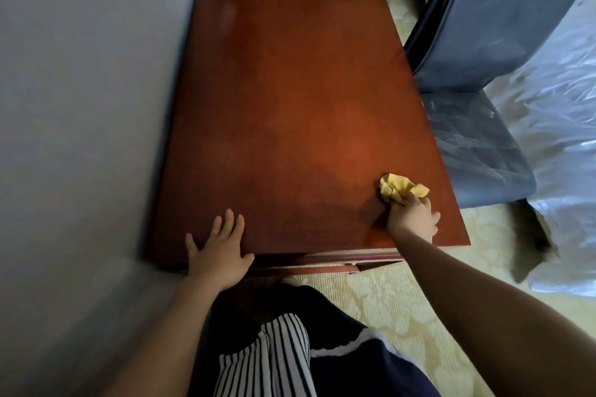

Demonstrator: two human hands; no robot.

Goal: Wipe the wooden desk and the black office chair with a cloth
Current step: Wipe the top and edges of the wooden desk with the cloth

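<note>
Head camera shows the crumpled yellow cloth [401, 187] on the reddish-brown wooden desk [290, 90], at 4 o'clock of its top. The right hand [414, 219] grips this cloth with curled fingers. The left hand [219, 251] rests flat, fingers spread, at 7 o'clock. The black office chair [483, 26] stands at 2 o'clock.

My right hand [414, 217] grips a crumpled yellow cloth [400, 187] against the reddish wooden counter [290, 90] near its right corner. My left hand [219, 248] lies flat, fingers spread, on the near edge. The black chair [483, 26] stands just beside the counter's right side.
</note>
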